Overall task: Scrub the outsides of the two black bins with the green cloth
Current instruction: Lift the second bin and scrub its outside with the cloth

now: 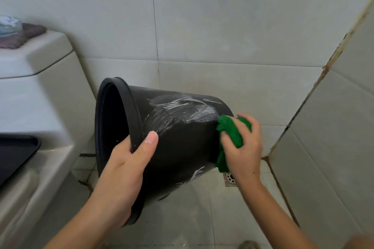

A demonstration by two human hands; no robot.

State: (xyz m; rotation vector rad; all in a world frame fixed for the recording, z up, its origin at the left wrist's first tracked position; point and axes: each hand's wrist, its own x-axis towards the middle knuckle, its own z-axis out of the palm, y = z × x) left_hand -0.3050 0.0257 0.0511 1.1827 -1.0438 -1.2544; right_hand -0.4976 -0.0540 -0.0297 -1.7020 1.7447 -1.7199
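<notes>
Two bare forearms reach in from near edge. Left hand at centre, thumb straight and pointing far-right across black bin wall, fingers hidden inside rim, gripping it. Right hand at right, wrist bent, back of hand facing camera, fingers curled around bunched green cloth, pressing it against bin's base end.

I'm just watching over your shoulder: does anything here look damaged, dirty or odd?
The grout in the wall corner on the right is brown-stained and crumbling. White soapy streaks cross the black bin, which fits scrubbing with the green cloth. Only one bin is in view.
</notes>
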